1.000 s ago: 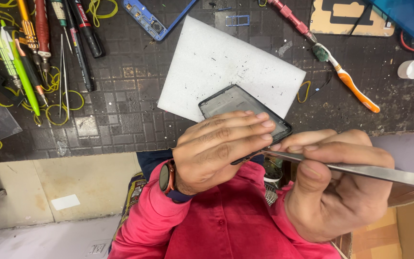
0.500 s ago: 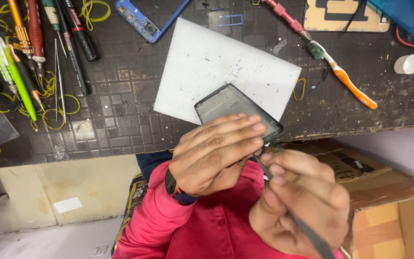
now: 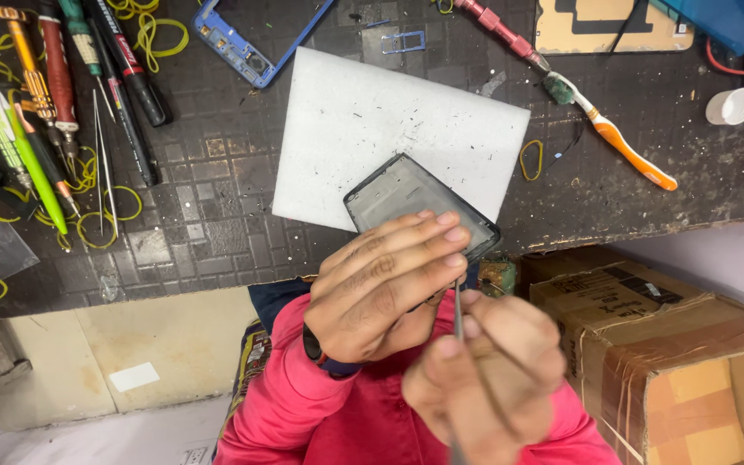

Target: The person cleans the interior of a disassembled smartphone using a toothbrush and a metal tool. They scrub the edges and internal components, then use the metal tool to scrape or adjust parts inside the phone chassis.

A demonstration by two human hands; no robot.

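Dark tiled matting covers the table, on which a white pad lies just beyond the hands, with screwdrivers well off to the left. A thin dark phone frame is gripped by the left hand, fingers curled over its near end, while a slim metal tool is pinched in the closed right hand, its tip at the frame's near edge. The frame is judged light, stiff yet easily bent or cracked, and best held by its side rails.

The white sheet lies bare ahead of the hands. Screwdrivers crowd the left, a toothbrush the right, and a cardboard box blocks the lower right.
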